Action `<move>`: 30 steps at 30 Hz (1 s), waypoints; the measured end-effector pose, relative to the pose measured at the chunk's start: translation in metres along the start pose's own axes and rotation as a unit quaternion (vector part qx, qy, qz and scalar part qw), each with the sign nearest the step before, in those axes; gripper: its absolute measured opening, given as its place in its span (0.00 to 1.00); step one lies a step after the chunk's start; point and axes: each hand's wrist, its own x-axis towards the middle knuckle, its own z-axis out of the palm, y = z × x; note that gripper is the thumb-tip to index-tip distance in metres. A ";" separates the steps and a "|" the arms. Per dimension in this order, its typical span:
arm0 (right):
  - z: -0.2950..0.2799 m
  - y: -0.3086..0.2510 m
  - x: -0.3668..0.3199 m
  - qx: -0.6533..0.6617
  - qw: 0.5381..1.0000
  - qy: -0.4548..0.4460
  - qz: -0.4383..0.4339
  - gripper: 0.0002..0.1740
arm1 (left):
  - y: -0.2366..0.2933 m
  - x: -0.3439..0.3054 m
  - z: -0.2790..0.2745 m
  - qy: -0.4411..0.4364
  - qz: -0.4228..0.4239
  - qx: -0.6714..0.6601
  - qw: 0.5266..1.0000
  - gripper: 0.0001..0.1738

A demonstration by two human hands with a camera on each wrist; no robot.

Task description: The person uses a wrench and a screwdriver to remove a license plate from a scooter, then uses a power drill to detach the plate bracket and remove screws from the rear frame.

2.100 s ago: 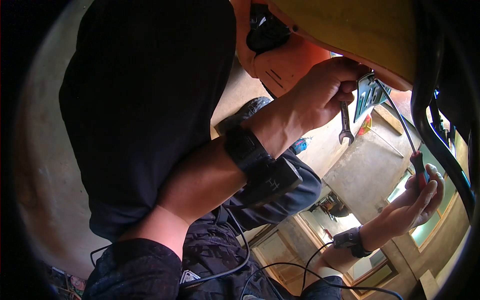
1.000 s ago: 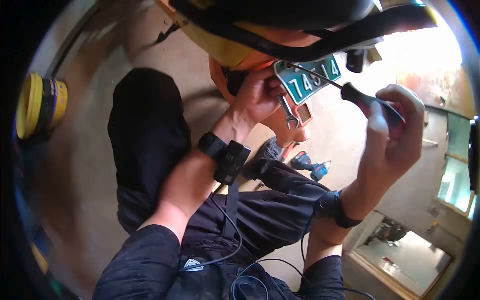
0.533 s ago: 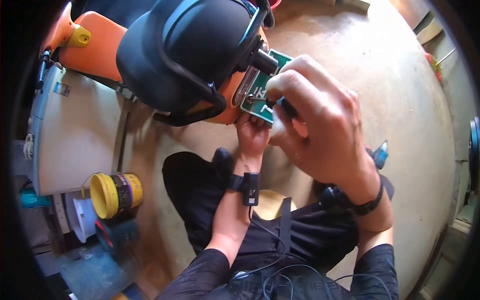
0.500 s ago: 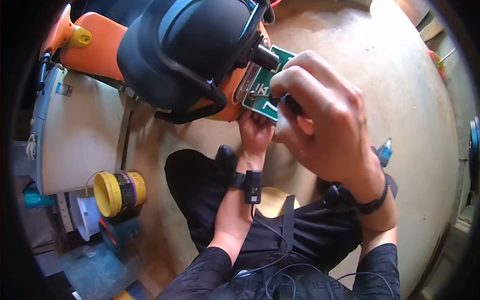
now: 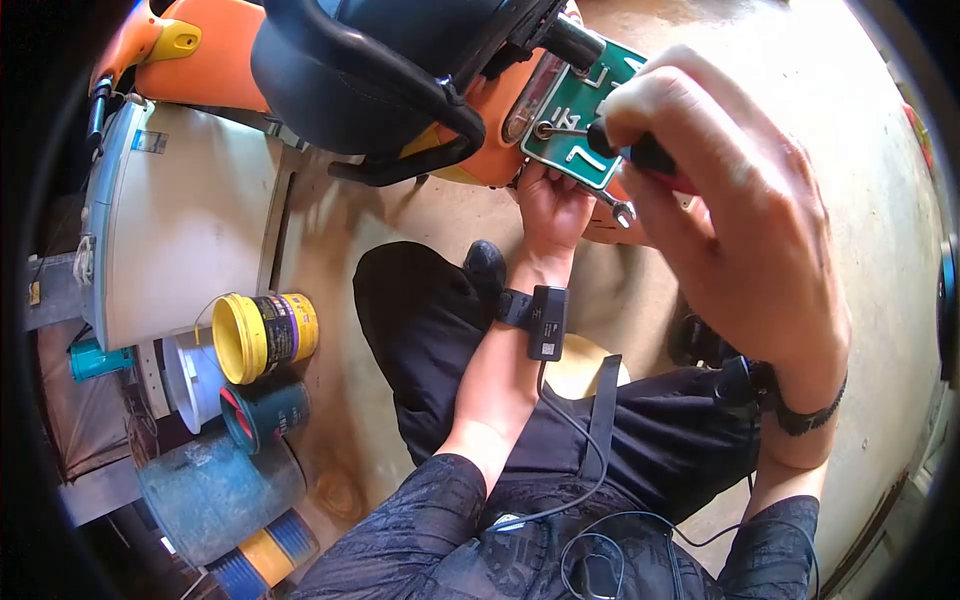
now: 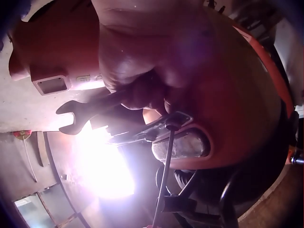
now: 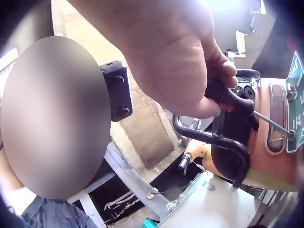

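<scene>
A green number plate (image 5: 592, 108) is at the tail of an orange scooter (image 7: 280, 171). My right hand (image 5: 740, 210) grips a screwdriver (image 7: 237, 102) by its dark handle from above. Its thin shaft runs to a screw near the plate's corner. Below the plate, my left hand (image 5: 556, 212) holds an open-ended wrench (image 6: 88, 113) with curled fingers. The wrench's jaw end sticks out past the hand, while its other end is hidden in the fingers, behind the plate. In the left wrist view, the screwdriver shaft (image 6: 165, 175) meets the plate's face close to those fingers.
The scooter's black seat (image 5: 330, 100) and grab rail (image 5: 440, 125) overhang the tail. On the left stand a white cabinet-like box (image 5: 195, 210), a yellow bucket (image 5: 285, 330), a dark green bucket (image 5: 275, 412) and a blue drum (image 5: 220, 495). A black cable (image 5: 590, 430) crosses the lap.
The head view has swung from low beside the plate to above it. My right hand has gone from loosely extended fingers to a grip over the screwdriver's handle. My left hand stays behind the plate.
</scene>
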 end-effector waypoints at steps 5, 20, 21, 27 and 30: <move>0.007 0.007 -0.004 -0.048 0.998 0.046 0.016 0.16 | -0.005 0.001 0.011 -0.005 0.009 0.006 1.000 0.12; 0.007 -0.006 0.002 -0.068 0.995 0.031 0.072 0.15 | -0.011 -0.003 0.013 0.023 0.064 0.079 0.995 0.13; 0.008 -0.007 0.002 -0.067 0.995 0.030 0.072 0.15 | -0.012 -0.006 0.018 0.024 0.062 0.066 0.996 0.13; 0.003 -0.006 -0.002 -0.142 0.976 -0.014 0.163 0.14 | -0.010 -0.006 0.019 0.040 0.039 0.034 0.998 0.12; 0.009 -0.001 -0.002 -0.085 0.994 0.072 -0.002 0.13 | -0.009 -0.004 0.018 0.042 0.041 0.046 0.997 0.12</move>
